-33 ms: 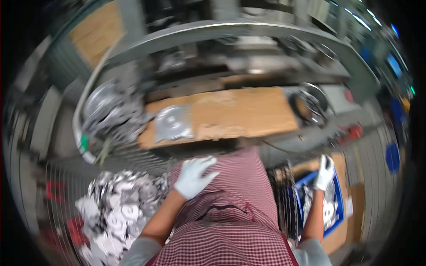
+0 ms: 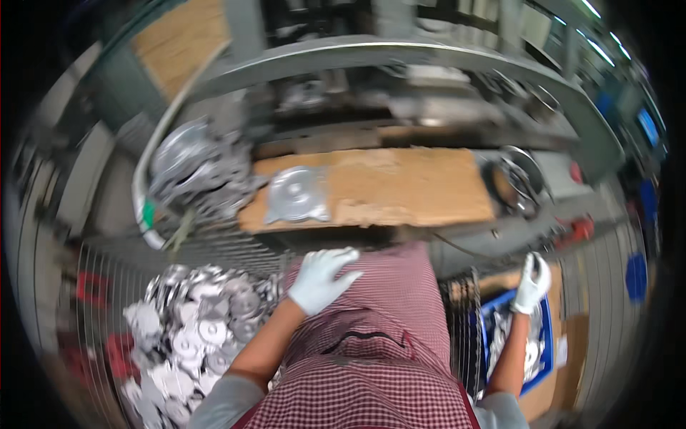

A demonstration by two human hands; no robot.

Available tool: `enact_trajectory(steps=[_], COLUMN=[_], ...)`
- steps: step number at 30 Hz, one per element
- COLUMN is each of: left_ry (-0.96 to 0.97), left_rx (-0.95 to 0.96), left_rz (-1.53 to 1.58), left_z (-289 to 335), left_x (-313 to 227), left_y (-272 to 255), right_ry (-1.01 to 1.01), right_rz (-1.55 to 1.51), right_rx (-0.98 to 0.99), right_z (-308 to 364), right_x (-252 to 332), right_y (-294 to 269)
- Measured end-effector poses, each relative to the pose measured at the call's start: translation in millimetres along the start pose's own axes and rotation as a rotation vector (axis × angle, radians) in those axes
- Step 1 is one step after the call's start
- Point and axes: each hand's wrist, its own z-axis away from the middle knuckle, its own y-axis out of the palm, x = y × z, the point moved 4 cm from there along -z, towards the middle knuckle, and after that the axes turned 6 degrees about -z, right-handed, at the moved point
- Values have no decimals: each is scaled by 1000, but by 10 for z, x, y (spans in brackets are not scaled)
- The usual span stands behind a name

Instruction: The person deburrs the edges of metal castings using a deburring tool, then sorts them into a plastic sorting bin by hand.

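My left hand (image 2: 321, 281), in a white glove, hovers above the lap of my red checked apron (image 2: 386, 307). Its fingers are stretched out and it holds nothing. On the right, my gloved right hand (image 2: 532, 286) is over the far end of a blue bin (image 2: 547, 343) of small metal parts (image 2: 532, 352). Its thumb and fingers curl into a pinch; whatever is between the tips is too small or hidden to make out. Ahead of me, a flat silver metal plate with a round raised centre (image 2: 297, 194) lies on a cardboard sheet (image 2: 407, 182).
Left of me, a wire basket (image 2: 100, 314) holds a heap of stamped metal plates (image 2: 207, 332). More plates (image 2: 204, 171) are piled at the bench's left end. A round metal bowl (image 2: 518, 171) stands right of the cardboard. A curved grey machine rail (image 2: 386, 48) spans the back.
The whole view has shifted, so the bench appears farther right. My right hand has moved slightly away from me relative to the blue bin. The left hand keeps its open pose.
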Motion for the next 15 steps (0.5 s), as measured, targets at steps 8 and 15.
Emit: enact_trajectory(steps=[8, 15], left_ry=[-317, -235], left_rx=[-276, -103], left_rz=[-193, -516], left_z=[-448, -962], left_x=[742, 1135], left_y=[-660, -555], right_ry=[-528, -212], right_rz=[301, 118], right_rx=[85, -139], right_z=[-1094, -1196], right_x=[333, -130], right_y=[458, 432])
